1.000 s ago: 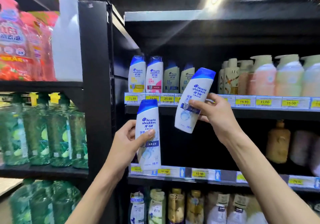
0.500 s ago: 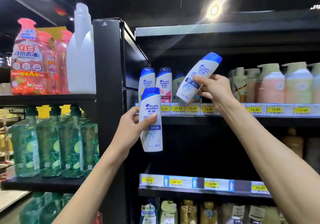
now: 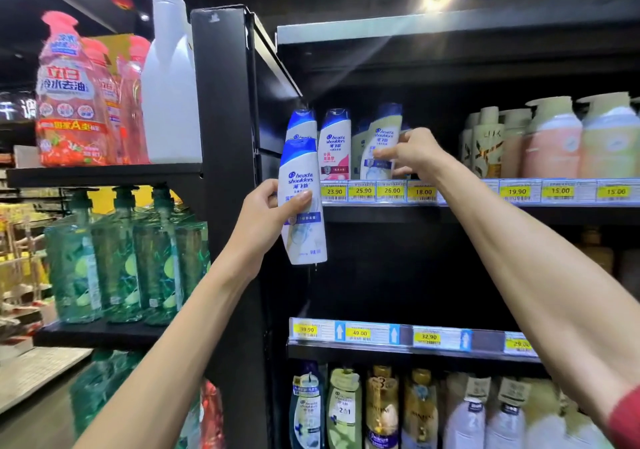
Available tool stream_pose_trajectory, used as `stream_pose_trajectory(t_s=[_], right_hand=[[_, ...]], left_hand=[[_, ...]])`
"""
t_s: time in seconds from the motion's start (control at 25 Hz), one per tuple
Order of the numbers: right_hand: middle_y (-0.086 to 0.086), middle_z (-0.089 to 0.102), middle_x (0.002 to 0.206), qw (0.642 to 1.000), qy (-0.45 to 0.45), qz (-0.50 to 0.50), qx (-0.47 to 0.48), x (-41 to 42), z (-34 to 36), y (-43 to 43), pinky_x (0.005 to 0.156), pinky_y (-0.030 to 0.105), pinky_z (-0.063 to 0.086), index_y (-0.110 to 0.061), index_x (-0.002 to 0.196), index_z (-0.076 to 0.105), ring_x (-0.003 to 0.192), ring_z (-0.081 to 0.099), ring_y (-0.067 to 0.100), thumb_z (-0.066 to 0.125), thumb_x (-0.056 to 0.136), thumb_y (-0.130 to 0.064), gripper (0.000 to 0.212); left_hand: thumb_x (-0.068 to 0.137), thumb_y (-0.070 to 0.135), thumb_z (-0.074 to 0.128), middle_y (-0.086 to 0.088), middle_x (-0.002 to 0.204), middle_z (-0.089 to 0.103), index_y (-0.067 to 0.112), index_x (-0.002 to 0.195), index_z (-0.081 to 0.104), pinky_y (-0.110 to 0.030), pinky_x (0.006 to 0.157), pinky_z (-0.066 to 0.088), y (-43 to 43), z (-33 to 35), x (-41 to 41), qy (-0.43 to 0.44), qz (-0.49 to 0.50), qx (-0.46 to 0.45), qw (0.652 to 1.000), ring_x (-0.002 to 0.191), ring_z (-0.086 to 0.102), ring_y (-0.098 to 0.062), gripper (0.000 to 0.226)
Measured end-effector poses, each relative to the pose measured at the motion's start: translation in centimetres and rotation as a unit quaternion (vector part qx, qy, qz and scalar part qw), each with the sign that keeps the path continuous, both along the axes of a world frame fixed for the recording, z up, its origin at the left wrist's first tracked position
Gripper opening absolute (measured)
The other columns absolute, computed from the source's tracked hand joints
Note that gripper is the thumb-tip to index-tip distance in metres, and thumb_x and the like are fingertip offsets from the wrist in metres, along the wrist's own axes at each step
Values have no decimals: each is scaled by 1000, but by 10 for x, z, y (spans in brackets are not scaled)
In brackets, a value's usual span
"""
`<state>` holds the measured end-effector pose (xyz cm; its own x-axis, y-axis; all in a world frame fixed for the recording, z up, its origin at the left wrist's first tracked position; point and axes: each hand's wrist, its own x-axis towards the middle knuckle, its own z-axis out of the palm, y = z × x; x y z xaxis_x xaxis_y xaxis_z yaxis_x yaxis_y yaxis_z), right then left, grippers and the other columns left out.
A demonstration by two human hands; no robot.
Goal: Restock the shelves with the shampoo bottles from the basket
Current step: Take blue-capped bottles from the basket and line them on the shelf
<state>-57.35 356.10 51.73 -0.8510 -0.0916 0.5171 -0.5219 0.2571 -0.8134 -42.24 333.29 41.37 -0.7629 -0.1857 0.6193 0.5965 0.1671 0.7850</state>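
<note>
One wide-angle camera, worn on the person's head, faces a black upright post (image 3: 225, 171) at close range. Shampoo shelves (image 3: 485, 214) fill the frame to the post's right, and detergent racks (image 3: 104, 174) fill its left.

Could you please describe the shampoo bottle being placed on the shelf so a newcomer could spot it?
Find the black shelf unit's upper shelf with yellow price tags. Above the 26.00 tag is a blue-capped Head & Shoulders bottle. Unlike the upright pink-labelled bottle on its left, it leans slightly and sits in the right grip.
</note>
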Motion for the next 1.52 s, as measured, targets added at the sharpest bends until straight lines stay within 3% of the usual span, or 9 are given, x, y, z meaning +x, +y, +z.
stream_pose_trajectory(t_s=[0.32, 0.56, 0.8, 1.04, 1.36, 1.44, 1.52], right_hand=[[4, 74, 103, 996, 8, 0, 89, -7, -1, -2, 83, 39, 60, -10, 113, 65, 90, 72, 16, 81, 81, -21, 37], [7, 71, 113, 992, 20, 5, 128, -12, 3, 0, 85, 38, 60, -9, 122, 62, 97, 71, 19, 79, 84, -20, 43], [11, 68, 121, 991, 22, -13, 130, -20, 2, -1, 91, 43, 58, -6, 128, 57, 105, 68, 24, 79, 83, -23, 53], [13, 67, 122, 989, 22, -34, 141, -24, 2, -5, 92, 44, 57, -5, 127, 58, 103, 68, 27, 79, 82, -25, 54], [11, 70, 113, 990, 41, -56, 120, -21, 1, 0, 89, 44, 58, -5, 116, 64, 98, 69, 25, 80, 82, -26, 42], [7, 71, 109, 991, 85, -75, 64, -12, -2, 7, 87, 40, 58, -7, 109, 66, 97, 69, 22, 77, 85, -30, 35], [3, 68, 112, 989, 133, -70, -8, 4, -10, 16, 90, 39, 57, -12, 115, 65, 104, 66, 18, 73, 87, -31, 35]], left_hand=[[83, 35, 75, 2, 104, 77, 9, 115, 60, -17, 66, 54, -6, -18, 14, 21, 5, -19, 1000, 90, 74, -10, 44], [87, 28, 75, -1, 102, 78, 9, 114, 62, -32, 82, 58, -2, -21, 12, 0, 7, -42, 999, 92, 74, -16, 35], [86, 29, 75, 2, 102, 78, 11, 114, 61, -21, 71, 57, -5, -29, 5, -9, -7, -37, 999, 93, 75, -14, 36], [88, 28, 75, 1, 101, 78, 13, 111, 62, -24, 76, 60, -9, -36, 2, -10, -3, -31, 999, 92, 75, -15, 31], [86, 28, 77, 0, 104, 77, 13, 114, 64, -16, 70, 54, -3, -33, -1, -4, -27, -17, 999, 92, 75, -11, 34], [84, 30, 79, 0, 105, 78, 13, 114, 64, -18, 71, 55, 3, -32, -3, -2, -36, -10, 999, 93, 75, -14, 37], [79, 32, 81, -2, 104, 78, 12, 114, 65, -22, 73, 57, 10, -32, -6, -7, -53, 2, 999, 94, 76, -17, 44]])
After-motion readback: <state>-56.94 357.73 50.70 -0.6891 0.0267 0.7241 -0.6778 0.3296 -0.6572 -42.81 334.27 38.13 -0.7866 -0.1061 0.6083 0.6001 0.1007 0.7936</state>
